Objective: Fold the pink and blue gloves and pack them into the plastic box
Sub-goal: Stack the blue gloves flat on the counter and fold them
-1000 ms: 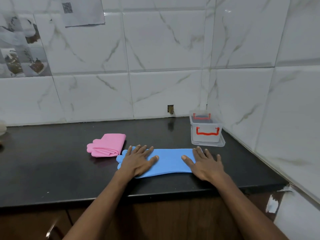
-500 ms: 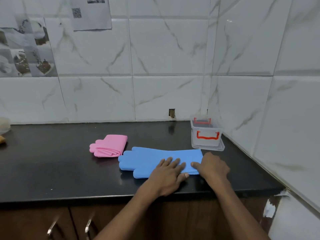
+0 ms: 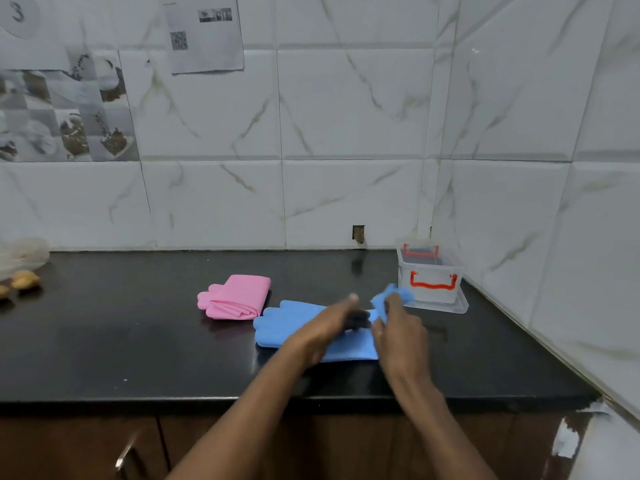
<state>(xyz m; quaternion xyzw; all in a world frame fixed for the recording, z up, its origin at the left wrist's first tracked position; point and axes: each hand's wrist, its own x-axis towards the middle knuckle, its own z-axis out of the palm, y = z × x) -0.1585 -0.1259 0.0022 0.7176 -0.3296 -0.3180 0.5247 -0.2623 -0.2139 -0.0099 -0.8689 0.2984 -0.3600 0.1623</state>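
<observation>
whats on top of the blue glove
The left hand lies across the blue glove; the right hand pinches its raised cuff. The part under them is hidden.

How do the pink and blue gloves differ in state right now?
The pink gloves are folded into a compact bundle; the blue gloves lie stretched out, only their cuff lifted. No hand touches the pink gloves; the right hand pinches the blue gloves' cuff. Both rest on the black counter.

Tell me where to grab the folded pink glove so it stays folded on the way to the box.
Pinch the pink glove at its near right end, where the folded layers stack, coming from the box side, thumb on top. Its finger ends at the left lie loose and would likely unfold it.
</observation>
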